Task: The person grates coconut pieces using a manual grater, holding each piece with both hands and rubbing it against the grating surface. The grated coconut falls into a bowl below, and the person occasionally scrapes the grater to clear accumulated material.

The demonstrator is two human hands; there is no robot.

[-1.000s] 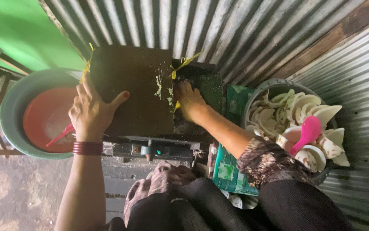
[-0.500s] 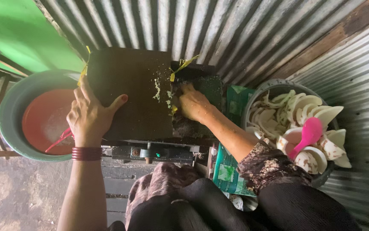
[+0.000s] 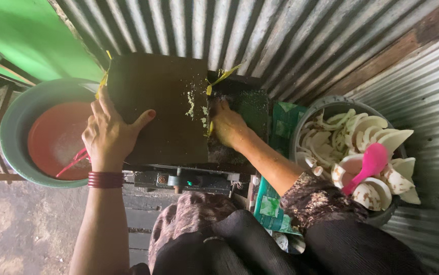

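Dark metal forms the cover (image 3: 161, 109) of a grating machine, the landmark here. Left hand (image 3: 108, 135) lies open and flat on its left edge, apparently steadying it. Right hand (image 3: 228, 125), fingers curled, presses into the hopper (image 3: 245, 104) just right of the cover; what it grips is hidden. Coconut pieces (image 3: 367, 137) wait in a bucket (image 3: 326, 104) farther right; a basin (image 3: 18, 117) stands left, seemingly to catch gratings.
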